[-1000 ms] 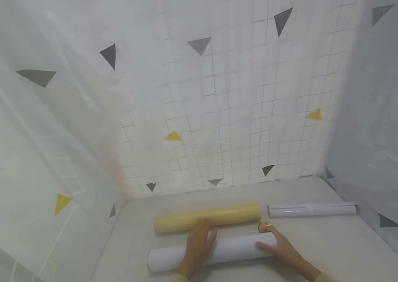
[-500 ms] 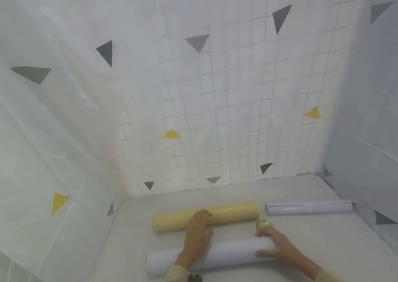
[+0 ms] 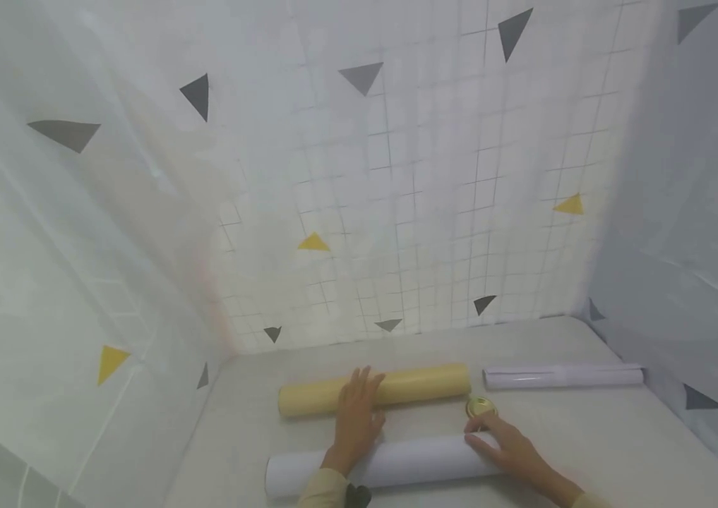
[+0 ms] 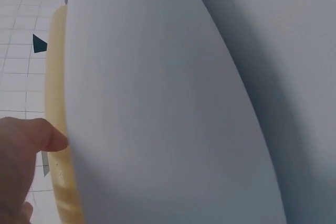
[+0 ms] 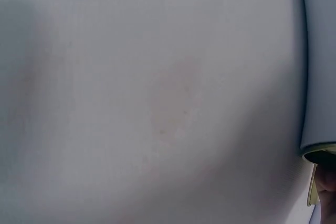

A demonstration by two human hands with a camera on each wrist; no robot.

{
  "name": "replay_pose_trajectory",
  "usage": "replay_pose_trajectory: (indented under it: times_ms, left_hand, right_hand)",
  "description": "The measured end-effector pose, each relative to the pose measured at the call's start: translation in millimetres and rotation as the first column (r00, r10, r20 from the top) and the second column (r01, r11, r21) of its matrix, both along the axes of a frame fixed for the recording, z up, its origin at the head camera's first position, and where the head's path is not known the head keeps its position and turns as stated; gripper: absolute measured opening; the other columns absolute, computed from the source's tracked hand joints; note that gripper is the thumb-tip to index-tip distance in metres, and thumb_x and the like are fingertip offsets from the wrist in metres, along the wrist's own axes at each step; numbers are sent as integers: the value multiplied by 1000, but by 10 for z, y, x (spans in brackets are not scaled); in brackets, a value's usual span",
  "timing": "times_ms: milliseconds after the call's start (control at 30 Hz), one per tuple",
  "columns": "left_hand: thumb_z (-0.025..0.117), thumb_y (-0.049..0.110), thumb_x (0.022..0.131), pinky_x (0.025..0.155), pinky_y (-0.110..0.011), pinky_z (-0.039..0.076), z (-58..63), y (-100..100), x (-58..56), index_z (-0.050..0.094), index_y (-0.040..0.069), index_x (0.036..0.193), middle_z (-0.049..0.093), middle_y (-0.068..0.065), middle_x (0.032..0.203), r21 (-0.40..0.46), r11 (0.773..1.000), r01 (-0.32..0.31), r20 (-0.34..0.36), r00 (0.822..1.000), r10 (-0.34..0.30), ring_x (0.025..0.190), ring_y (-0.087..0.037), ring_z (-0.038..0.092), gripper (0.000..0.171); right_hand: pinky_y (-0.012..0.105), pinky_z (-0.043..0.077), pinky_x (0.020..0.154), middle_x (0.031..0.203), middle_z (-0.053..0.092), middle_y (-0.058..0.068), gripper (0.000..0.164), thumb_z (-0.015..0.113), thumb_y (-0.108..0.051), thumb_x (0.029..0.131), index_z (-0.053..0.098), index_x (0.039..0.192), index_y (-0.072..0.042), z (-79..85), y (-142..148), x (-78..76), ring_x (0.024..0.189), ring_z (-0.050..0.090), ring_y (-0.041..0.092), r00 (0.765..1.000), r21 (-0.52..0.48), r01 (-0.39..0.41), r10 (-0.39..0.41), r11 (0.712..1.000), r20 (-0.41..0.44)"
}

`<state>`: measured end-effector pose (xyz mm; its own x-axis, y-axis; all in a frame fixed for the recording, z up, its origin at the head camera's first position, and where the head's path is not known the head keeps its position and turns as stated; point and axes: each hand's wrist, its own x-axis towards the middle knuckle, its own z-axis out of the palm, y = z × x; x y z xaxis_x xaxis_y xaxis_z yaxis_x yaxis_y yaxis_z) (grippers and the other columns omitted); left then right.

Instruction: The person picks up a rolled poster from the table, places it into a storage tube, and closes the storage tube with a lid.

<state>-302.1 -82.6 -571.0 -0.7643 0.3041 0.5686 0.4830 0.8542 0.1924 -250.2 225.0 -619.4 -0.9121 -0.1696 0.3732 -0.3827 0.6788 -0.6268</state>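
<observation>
In the head view my left hand (image 3: 355, 416) lies across a yellow roll (image 3: 422, 381), fingers spread and nearly straight on its top. Its wrist passes over a white roll (image 3: 422, 457) lying nearer me. My right hand (image 3: 511, 451) holds that white roll at its right end, thumb on top and fingers at the far edge. Just beyond those fingers is a gold-coloured ringed disc (image 3: 481, 407), partly covered by them. The left wrist view shows the white roll (image 4: 157, 98) large, with the yellow roll (image 4: 56, 77) behind it and a thumb (image 4: 50, 137) alongside.
A glossy pale lilac roll (image 3: 565, 378) lies at the back right of the white surface (image 3: 587, 423). A pale back wall (image 3: 435, 176) with a faint grid and coloured triangles rises behind; a side wall (image 3: 683, 317) stands right.
My left fingers have slid forward and spread over the yellow roll. The right fingers have drawn back from the gold disc, which shows more, and the white roll has shifted slightly toward me.
</observation>
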Motion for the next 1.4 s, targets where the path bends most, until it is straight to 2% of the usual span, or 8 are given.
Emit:
replay_pose_trajectory:
  times_ms: [267, 467, 567, 700, 933, 1067, 1233, 1400]
  left_hand:
    - [79, 15, 75, 113, -67, 41, -225, 24, -124, 54, 19, 146, 56, -16, 151, -49, 997, -55, 30, 998, 56, 143, -44, 48, 75]
    - [83, 24, 70, 108, -63, 44, -446, 45, -204, 62, 23, 138, 64, -9, 135, -70, 993, -97, -94, 992, 90, 129, -37, 58, 72]
    - [88, 25, 63, 106, -56, 44, -512, 65, -242, 66, 23, 133, 63, -4, 121, -61, 992, -107, -153, 983, 96, 115, -28, 59, 73]
    - [91, 26, 59, 108, -51, 40, -553, 86, -257, 64, 23, 133, 57, -4, 118, -62, 991, -120, -141, 984, 110, 112, -25, 52, 78]
    - [93, 20, 58, 110, -60, 40, -457, 94, -156, 62, 18, 132, 58, -13, 134, -24, 993, -115, -92, 989, 112, 127, -36, 51, 81]
    - [91, 14, 58, 108, -64, 42, -341, 102, -78, 61, 15, 129, 61, -14, 137, -13, 996, -90, -71, 994, 89, 131, -39, 54, 77]
    - [85, 9, 66, 110, -69, 41, -223, 134, -11, 60, 14, 125, 63, -12, 139, 20, 998, -59, 12, 998, 59, 135, -42, 55, 64]
    - [84, 9, 72, 111, -69, 41, -163, 148, 25, 62, 12, 121, 66, -8, 132, 22, 998, -63, 51, 997, 61, 133, -39, 58, 54]
  right_hand:
    - [30, 58, 82, 93, 70, -15, 10, 70, -21, 95, 65, 100, -29, -13, -17, -7, 94, 65, -2, 997, -35, -20, 18, 999, -70]
    - [28, 59, 75, 92, 70, -12, 17, 69, -5, 91, 66, 98, -21, -12, -46, 11, 90, 65, -1, 971, -46, -109, 96, 993, -221]
    - [27, 58, 74, 93, 70, -14, 20, 69, -5, 91, 67, 98, -23, -5, -48, 18, 90, 65, -1, 972, -49, -95, 82, 994, -222]
    - [26, 57, 74, 92, 71, -12, 19, 69, -8, 92, 67, 97, -26, 5, -42, 19, 90, 64, -2, 980, -48, -63, 53, 997, -193]
    - [27, 58, 76, 91, 72, -11, 13, 68, -12, 94, 69, 97, -25, 36, -53, 19, 90, 65, -1, 987, -43, -53, 46, 998, -155]
    - [26, 57, 78, 98, 70, -13, 10, 64, -15, 99, 70, 100, -24, 87, 0, -15, 94, 63, 0, 998, -41, -7, 5, 999, -63]
    - [49, 53, 93, 113, 69, 6, 18, 65, -8, 95, 67, 113, -10, 244, 217, -213, 108, 62, 26, 987, 16, 148, -146, 989, -66]
    - [69, 46, 93, 133, 58, 27, 48, 73, -6, 83, 57, 127, 3, 278, 548, -424, 121, 54, 49, 959, 250, 259, -219, 933, -177]
